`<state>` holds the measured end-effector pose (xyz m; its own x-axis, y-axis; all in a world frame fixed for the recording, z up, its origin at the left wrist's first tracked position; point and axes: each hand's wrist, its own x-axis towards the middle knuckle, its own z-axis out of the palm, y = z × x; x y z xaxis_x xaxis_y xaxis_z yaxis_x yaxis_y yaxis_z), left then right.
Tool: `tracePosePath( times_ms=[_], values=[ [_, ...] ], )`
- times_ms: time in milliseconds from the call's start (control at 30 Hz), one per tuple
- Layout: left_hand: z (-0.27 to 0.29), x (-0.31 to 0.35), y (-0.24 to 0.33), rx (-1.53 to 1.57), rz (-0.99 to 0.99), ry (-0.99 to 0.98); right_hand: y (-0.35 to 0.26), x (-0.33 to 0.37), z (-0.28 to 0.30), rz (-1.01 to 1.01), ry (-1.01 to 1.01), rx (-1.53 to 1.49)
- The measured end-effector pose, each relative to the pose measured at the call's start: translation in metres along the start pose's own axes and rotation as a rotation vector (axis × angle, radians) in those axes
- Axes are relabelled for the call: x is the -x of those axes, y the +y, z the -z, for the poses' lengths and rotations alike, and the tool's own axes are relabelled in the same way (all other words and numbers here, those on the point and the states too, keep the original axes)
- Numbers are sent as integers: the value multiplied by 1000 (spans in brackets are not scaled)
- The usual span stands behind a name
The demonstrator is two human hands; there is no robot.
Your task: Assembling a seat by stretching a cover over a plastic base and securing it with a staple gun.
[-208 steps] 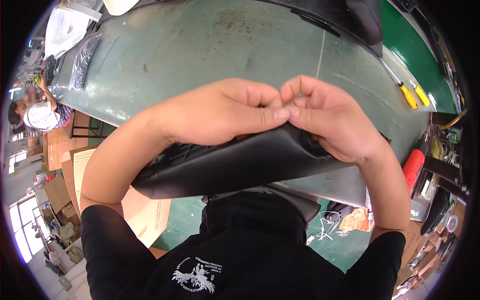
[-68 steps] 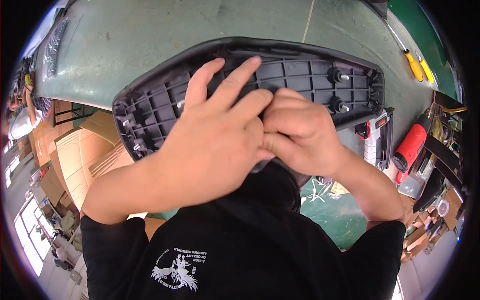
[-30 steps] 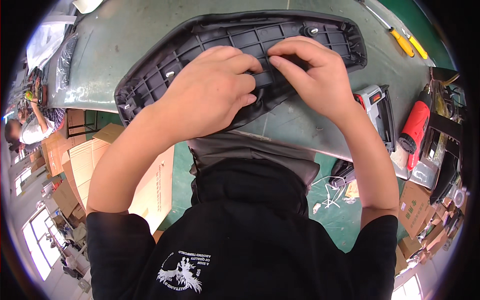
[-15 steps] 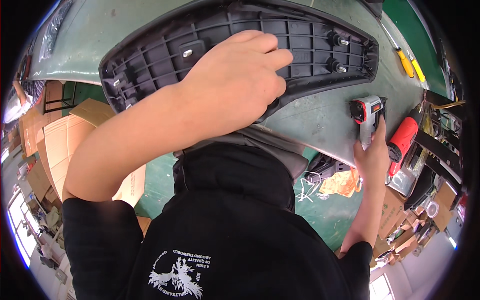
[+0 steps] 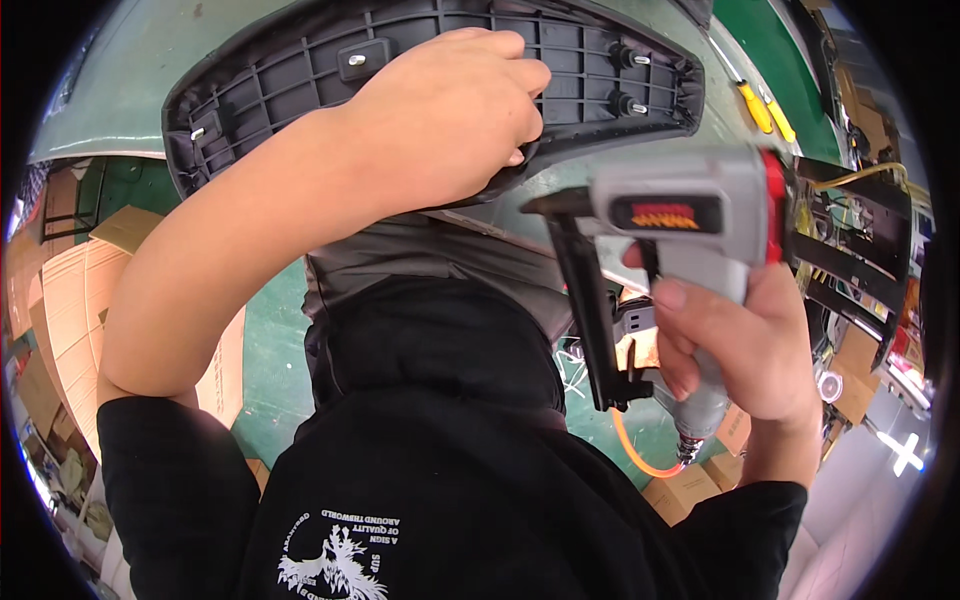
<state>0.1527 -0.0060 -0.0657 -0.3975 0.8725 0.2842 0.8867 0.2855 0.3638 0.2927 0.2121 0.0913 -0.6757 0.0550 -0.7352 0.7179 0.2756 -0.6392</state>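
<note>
A black motorcycle seat (image 5: 575, 85) lies upside down at the far side, its ribbed plastic underside up, with several metal studs sticking out. Dark cover material wraps round its rim. My left hand (image 5: 455, 115) is closed on the seat's near edge, the fingers bent and the tips partly hidden. In my right hand (image 5: 745, 335) is a grey, black and red air staple gun (image 5: 665, 180), held by its handle, its nose pointing left just short of the seat. An orange air hose (image 5: 640, 460) runs from the bottom of the handle.
The seat rests on a greenish worktable (image 5: 110, 105). Two yellow-handled tools (image 5: 755, 105) lie beyond it at right. A black rack (image 5: 850, 255) stands right of the staple gun. Cardboard boxes (image 5: 85, 300) stand on the left, and a power strip (image 5: 637, 318) is below the table edge.
My right hand has lifted the staple gun off the table and brought it left and nearer, beside the seat. My left hand keeps its hold; the view has shifted slightly.
</note>
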Motion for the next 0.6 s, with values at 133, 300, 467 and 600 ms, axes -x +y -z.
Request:
tracePosePath(
  times_ms=[133, 300, 467, 600],
  values=[
    [-1, -2, 1, 0, 19, 6, -19, -17, -12, 36, -35, 112],
    [-6, -3, 1, 13, 30, 41, -27, -38, -13, -56, -88, 177],
    [-11, -2, 2, 57, 21, 120, -31, -58, -2, -161, -188, 87],
    [-14, -2, 12, 48, 65, 128, -30, -67, -4, -184, -184, 189]
  ],
)
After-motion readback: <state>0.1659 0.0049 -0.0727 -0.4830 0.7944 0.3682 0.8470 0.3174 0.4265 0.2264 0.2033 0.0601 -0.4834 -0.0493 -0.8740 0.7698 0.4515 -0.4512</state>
